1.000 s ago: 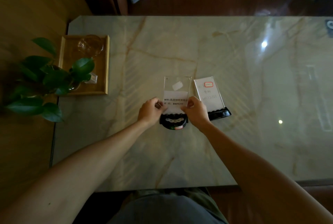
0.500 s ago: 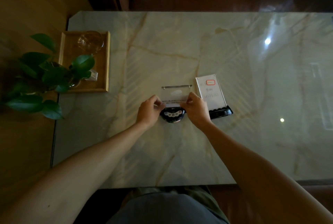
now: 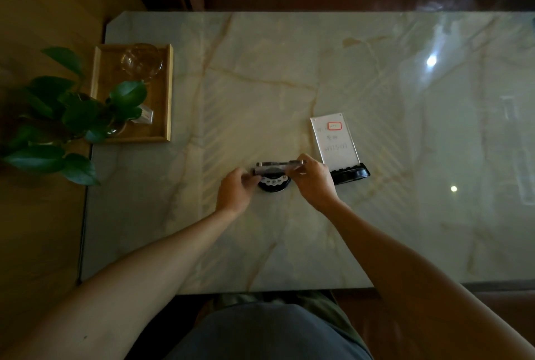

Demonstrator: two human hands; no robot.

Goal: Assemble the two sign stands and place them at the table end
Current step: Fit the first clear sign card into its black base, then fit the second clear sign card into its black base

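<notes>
1. Landmark: round black base (image 3: 273, 182) on the marble table (image 3: 289, 84), roughly mid-table on the near side. Everything below is relative to it.
2. Far left of base: potted plant (image 3: 58, 116) hanging over the table's left end, its leaves covering part of a wooden tray (image 3: 165, 93). A glass vessel (image 3: 142, 60) sits in the tray's far half. Likely that's the table end the stands go to, but I can't confirm it.
3. Just left of base: left hand (image 3: 236, 190), fingers curled and pinched on the left edge of the clear sign panel (image 3: 279, 165). Grip looks light, at the edge only, probably to steady it and keep it square.
4. Directly over base: the panel is seen nearly edge-on, so it's close to upright above the slot. Looks like the seating step is in hand; can't tell if it's fully home.
5. Just right of base: right hand (image 3: 314, 179), closed on the panel's right edge, thumb and fingers on opposite faces. Two-handed hold makes sense for even downward pressure.
6. Right of base, beyond the right hand: second sign stand (image 3: 337, 145), its panel leaning back from its black rectangular foot (image 3: 350, 175). Looks already assembled, parked and untouched.
7. Remaining, by my read: finish seating, then move both stands to the table end.
</notes>
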